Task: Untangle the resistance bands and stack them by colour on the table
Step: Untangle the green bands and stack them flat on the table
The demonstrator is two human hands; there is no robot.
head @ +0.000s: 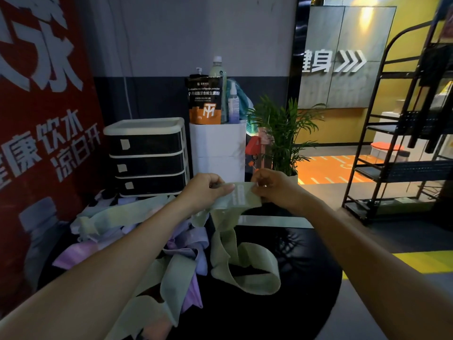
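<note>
You hold one green band (239, 196) stretched between your two hands, above the far edge of the dark round surface (306, 278). Your left hand (204, 188) pinches its left end, fingers curled over the fabric; your right hand (270, 185) pinches the right end the same way. The band's long axis runs left to right between your fingers, and its slack hangs down into a loose loop lying on the surface below. The tangle of green and lilac bands (176, 251) lies to the lower left, nearer your left arm. The bands look like flat, soft, matte woven strips that fold easily; the surface is glossy and reflective.
</note>
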